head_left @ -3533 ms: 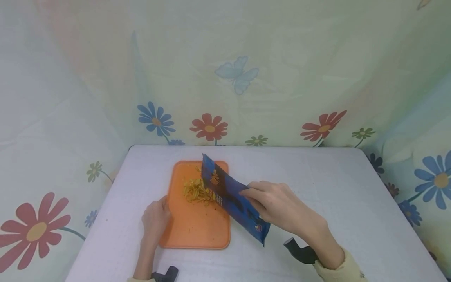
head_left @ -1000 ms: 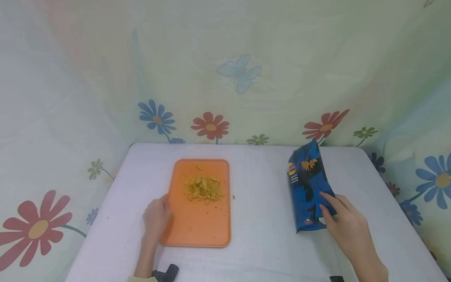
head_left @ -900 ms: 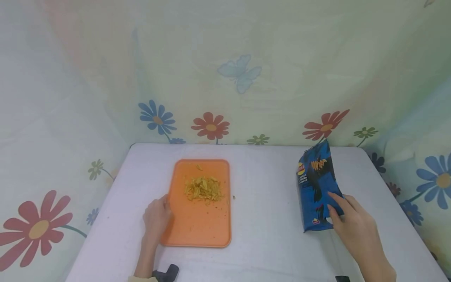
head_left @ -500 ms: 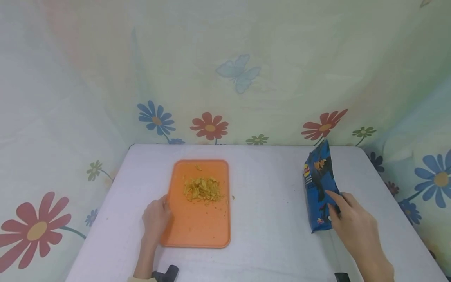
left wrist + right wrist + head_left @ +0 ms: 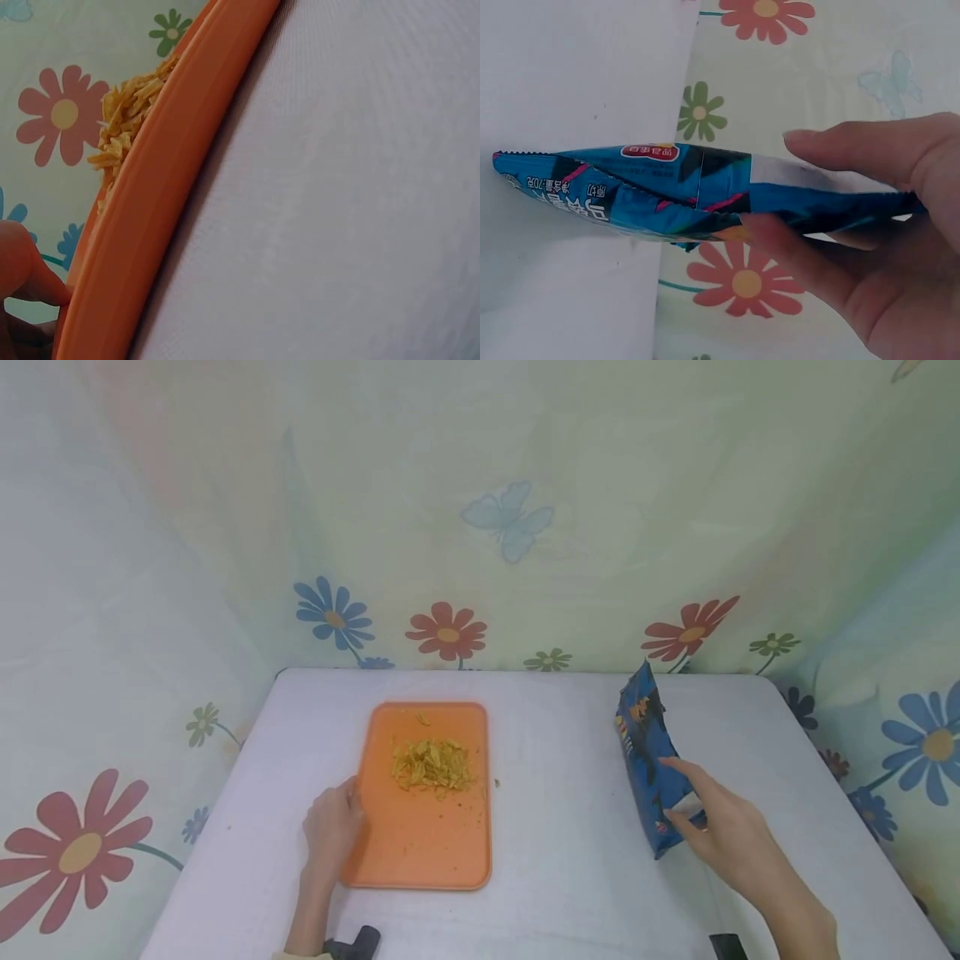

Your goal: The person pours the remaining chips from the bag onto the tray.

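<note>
An orange tray [image 5: 420,852] lies on the table with a heap of yellow potato chip pieces [image 5: 431,764] on it. My left hand [image 5: 333,822] holds its left rim; in the left wrist view, fingers [image 5: 30,270] pinch the edge of the tray [image 5: 150,202]. A blue chip bag [image 5: 645,752] stands on its long edge at the right of the table. Around the near end of the bag [image 5: 652,195], my right hand [image 5: 731,835] has thumb and fingers spread, one on each side. One fingertip touches the bag, while the other digit looks loose from it.
A small crumb [image 5: 497,783] lies on the white table [image 5: 555,827] just right of the tray. Behind the table's back edge hangs a flowered curtain [image 5: 600,527].
The right hand has carried the bag from over the tray to the right side of the table. Most recently, its thumb and finger have spread wider apart. The left hand stays on the tray.
</note>
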Demonstrator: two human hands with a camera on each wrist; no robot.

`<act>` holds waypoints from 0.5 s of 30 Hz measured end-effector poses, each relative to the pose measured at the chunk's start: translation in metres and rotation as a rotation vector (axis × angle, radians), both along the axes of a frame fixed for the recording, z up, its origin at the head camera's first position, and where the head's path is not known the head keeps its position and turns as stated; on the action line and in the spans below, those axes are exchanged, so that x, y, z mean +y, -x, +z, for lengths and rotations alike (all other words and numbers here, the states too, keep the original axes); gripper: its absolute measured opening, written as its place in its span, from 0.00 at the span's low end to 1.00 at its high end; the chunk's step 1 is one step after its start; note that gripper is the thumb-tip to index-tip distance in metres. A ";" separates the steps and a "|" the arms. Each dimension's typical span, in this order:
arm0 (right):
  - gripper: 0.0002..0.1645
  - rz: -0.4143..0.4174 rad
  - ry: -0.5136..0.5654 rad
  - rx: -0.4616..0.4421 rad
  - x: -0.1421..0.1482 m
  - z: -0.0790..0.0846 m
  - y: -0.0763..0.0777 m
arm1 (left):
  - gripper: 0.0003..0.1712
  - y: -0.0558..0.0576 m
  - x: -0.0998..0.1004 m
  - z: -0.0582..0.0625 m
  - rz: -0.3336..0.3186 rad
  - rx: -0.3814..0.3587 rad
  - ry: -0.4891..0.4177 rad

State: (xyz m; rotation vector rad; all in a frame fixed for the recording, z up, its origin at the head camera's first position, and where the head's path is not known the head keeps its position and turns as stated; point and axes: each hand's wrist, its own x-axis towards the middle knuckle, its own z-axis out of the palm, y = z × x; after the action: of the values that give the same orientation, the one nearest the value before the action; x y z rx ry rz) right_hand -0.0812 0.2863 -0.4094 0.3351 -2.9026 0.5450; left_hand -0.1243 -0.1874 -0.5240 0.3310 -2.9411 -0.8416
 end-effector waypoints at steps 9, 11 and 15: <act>0.43 0.125 0.052 -0.155 -0.012 0.007 0.005 | 0.21 0.000 0.000 0.002 0.006 -0.007 0.004; 0.44 0.178 0.042 -0.092 -0.015 0.004 0.007 | 0.21 0.000 0.000 0.001 0.006 -0.007 0.006; 0.45 0.266 0.019 0.009 -0.022 -0.002 0.013 | 0.21 0.000 0.001 0.001 0.005 -0.010 0.007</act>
State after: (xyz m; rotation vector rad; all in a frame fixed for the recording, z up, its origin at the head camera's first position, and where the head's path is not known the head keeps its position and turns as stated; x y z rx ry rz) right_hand -0.0941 0.2646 -0.4114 0.7259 -2.8595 0.6065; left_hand -0.1243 -0.1868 -0.5230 0.3434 -2.9508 -0.8313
